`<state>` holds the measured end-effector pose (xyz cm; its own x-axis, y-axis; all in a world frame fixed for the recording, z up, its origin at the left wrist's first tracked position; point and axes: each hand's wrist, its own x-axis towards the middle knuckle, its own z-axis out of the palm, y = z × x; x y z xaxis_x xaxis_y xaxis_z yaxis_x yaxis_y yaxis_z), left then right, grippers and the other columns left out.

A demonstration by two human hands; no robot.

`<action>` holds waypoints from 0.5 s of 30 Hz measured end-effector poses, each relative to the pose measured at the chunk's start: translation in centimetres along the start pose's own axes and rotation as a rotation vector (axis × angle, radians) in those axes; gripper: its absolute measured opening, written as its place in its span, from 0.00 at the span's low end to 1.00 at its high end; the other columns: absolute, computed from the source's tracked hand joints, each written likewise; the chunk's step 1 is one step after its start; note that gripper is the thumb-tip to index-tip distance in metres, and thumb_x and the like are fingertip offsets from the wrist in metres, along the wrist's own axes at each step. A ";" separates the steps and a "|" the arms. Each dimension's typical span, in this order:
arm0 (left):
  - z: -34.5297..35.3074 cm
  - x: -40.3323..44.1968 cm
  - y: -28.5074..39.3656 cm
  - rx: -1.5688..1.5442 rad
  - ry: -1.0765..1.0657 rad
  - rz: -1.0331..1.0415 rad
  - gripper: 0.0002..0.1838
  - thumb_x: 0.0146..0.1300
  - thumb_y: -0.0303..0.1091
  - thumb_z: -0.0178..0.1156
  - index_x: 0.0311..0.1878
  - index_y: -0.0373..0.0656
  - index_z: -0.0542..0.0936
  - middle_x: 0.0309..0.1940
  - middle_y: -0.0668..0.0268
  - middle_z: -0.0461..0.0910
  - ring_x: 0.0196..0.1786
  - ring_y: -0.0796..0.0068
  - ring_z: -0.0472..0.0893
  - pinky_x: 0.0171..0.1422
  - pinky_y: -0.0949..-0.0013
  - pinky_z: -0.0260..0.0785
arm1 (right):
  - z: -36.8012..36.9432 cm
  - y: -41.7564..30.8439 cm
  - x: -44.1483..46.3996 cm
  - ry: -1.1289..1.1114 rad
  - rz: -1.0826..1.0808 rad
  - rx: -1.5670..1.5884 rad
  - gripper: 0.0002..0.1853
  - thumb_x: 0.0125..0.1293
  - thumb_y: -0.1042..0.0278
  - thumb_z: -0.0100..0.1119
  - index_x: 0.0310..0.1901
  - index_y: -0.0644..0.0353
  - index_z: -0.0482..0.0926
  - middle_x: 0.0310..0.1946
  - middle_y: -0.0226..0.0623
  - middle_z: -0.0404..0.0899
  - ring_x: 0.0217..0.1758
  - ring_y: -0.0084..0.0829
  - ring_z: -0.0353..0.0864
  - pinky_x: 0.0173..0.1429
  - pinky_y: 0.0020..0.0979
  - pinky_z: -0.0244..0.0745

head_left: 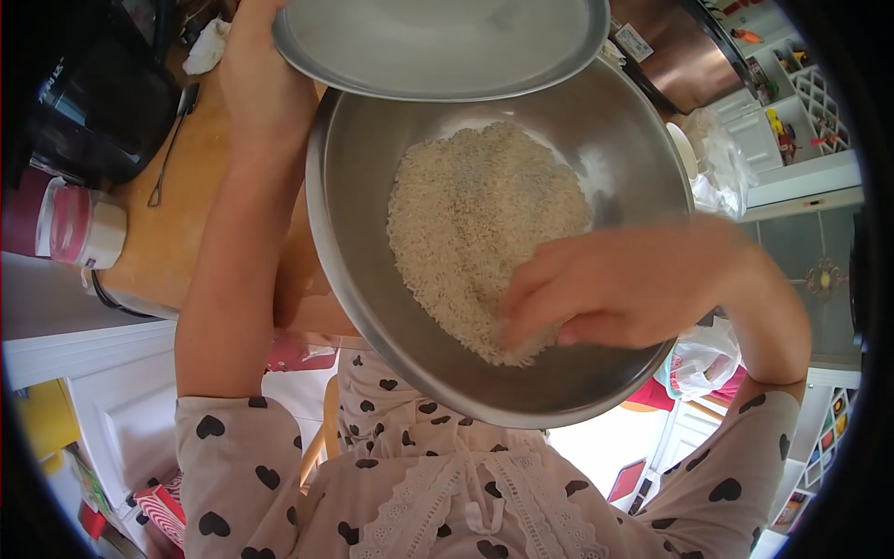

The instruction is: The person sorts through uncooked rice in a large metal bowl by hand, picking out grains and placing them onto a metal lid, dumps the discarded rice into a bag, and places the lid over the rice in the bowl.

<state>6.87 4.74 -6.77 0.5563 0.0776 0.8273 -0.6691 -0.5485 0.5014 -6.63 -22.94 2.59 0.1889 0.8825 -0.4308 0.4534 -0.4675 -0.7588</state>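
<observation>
A wide steel bowl [349, 233] is tilted toward me, with a mound of uncooked white rice [466, 214] inside. My right hand [615, 289] reaches in from the right, its curled fingers together at the lower part of the rice. Motion blurs it, and the fingertips are partly lost among the grains. At the upper left, my left hand [267, 70] is against the side of a round metal plate [442, 42], which hangs over the bowl's far rim. The plate and the frame's edge hide most of that hand's fingers, which appear closed on it.
On the wooden table [158, 252] at left stand a black appliance [98, 102] and a pink-and-white jar [88, 224]; a thin metal utensil [172, 149] lies nearby. Behind the bowl are a copper-coloured appliance [684, 56] and a clear plastic bag [726, 163].
</observation>
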 end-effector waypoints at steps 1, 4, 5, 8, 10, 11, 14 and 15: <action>0.0 0.0 0.1 0.020 0.001 0.016 0.18 0.56 0.22 0.59 0.52 0.38 0.75 0.46 0.61 0.79 0.46 0.74 0.78 0.51 0.74 0.69 | -0.9 0.1 -0.3 -0.083 0.011 0.084 0.18 0.60 0.74 0.48 0.53 0.63 0.71 0.52 0.44 0.71 0.56 0.44 0.70 0.58 0.38 0.67; 0.2 0.0 0.5 0.001 0.016 0.008 0.19 0.54 0.22 0.61 0.51 0.38 0.75 0.46 0.62 0.79 0.46 0.74 0.78 0.51 0.74 0.69 | -3.6 -1.4 1.3 0.172 0.509 0.098 0.17 0.60 0.73 0.48 0.52 0.61 0.73 0.51 0.42 0.73 0.58 0.42 0.69 0.60 0.37 0.65; 0.1 0.1 0.6 0.054 0.014 0.006 0.19 0.53 0.22 0.62 0.51 0.38 0.75 0.46 0.62 0.79 0.46 0.73 0.78 0.51 0.74 0.69 | -3.4 0.1 1.8 0.365 0.413 -0.098 0.17 0.60 0.73 0.48 0.51 0.61 0.73 0.50 0.42 0.73 0.57 0.43 0.70 0.60 0.38 0.65; 0.0 0.2 0.4 0.160 0.024 0.041 0.21 0.51 0.21 0.64 0.50 0.38 0.75 0.47 0.61 0.79 0.46 0.71 0.78 0.52 0.74 0.69 | -2.3 5.0 4.1 0.734 0.204 -0.461 0.17 0.60 0.74 0.49 0.51 0.61 0.73 0.49 0.43 0.72 0.56 0.42 0.71 0.59 0.38 0.66; 0.2 0.3 0.1 0.142 0.051 0.115 0.22 0.49 0.21 0.65 0.50 0.38 0.75 0.47 0.61 0.79 0.47 0.70 0.79 0.52 0.74 0.69 | -2.7 5.2 6.1 0.719 0.229 -0.406 0.17 0.60 0.75 0.49 0.52 0.62 0.71 0.49 0.43 0.72 0.55 0.42 0.71 0.60 0.38 0.65; 0.2 0.4 0.3 0.147 0.057 0.128 0.22 0.49 0.20 0.65 0.50 0.38 0.75 0.47 0.61 0.79 0.47 0.70 0.79 0.52 0.73 0.69 | -2.7 4.9 6.7 0.696 0.229 -0.366 0.17 0.60 0.76 0.48 0.52 0.62 0.71 0.49 0.44 0.71 0.55 0.42 0.70 0.61 0.38 0.65; 0.2 0.4 0.5 0.153 0.057 0.171 0.21 0.50 0.21 0.64 0.50 0.38 0.75 0.47 0.61 0.79 0.48 0.69 0.79 0.52 0.73 0.70 | -1.8 3.3 7.6 0.601 0.178 -0.268 0.16 0.59 0.77 0.48 0.50 0.62 0.71 0.48 0.44 0.70 0.56 0.44 0.69 0.61 0.40 0.64; 0.1 0.4 0.2 0.150 0.046 0.188 0.20 0.52 0.23 0.63 0.51 0.38 0.74 0.47 0.61 0.79 0.48 0.69 0.79 0.52 0.73 0.69 | -1.0 2.7 7.7 0.552 0.126 -0.250 0.15 0.59 0.77 0.48 0.49 0.62 0.71 0.49 0.44 0.70 0.56 0.44 0.68 0.61 0.40 0.64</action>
<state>7.00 4.54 -6.32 0.4039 -0.0017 0.9148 -0.6763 -0.6739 0.2974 -3.05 -17.37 -2.30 0.6465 0.7494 -0.1429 0.5762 -0.6024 -0.5523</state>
